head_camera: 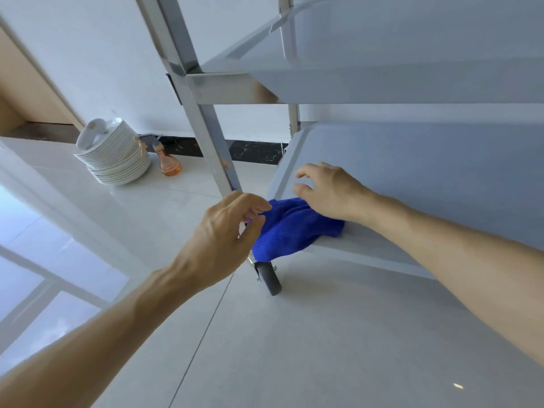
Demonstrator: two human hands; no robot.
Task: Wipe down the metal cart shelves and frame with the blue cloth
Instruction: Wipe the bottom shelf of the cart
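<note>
**Bottom shelf, near corner — wipe in hand**

Blue cloth (290, 228) bunched on the near left corner of the bottom shelf (412, 172), one fold drooping over the rim toward the caster (269, 276). Right hand (326, 192) laid on top of the cloth, heel pressing down, fingers spread and loosely bent, tips past the cloth onto bare metal. No pinch visible; looks like a flat press rather than a grip.

Left hand (223, 231) just beside the hanging edge of the cloth, fingers half curled, thumb and forefinger near the fabric. Cannot tell whether touching it; nothing clearly held.

Front upright (206, 122) of the cart frame rising just behind the left hand. Middle shelf (382, 54) overhead.

Off to the left on the floor: stack of white plates (114, 154), amber spray bottle (170, 164) beside it, well apart from the cart.

Judged step: wiping the lowest shelf, starting or finishing at the corner. How much of the shelves is already done, not readable here.

Next move probably calls for:
- gathering the loose fold back under the palm, so as not to snag on the caster bracket
- even downward pressure, long strokes along the tray toward the far rim
- then wrapping the cloth round the upright for the frame
</note>
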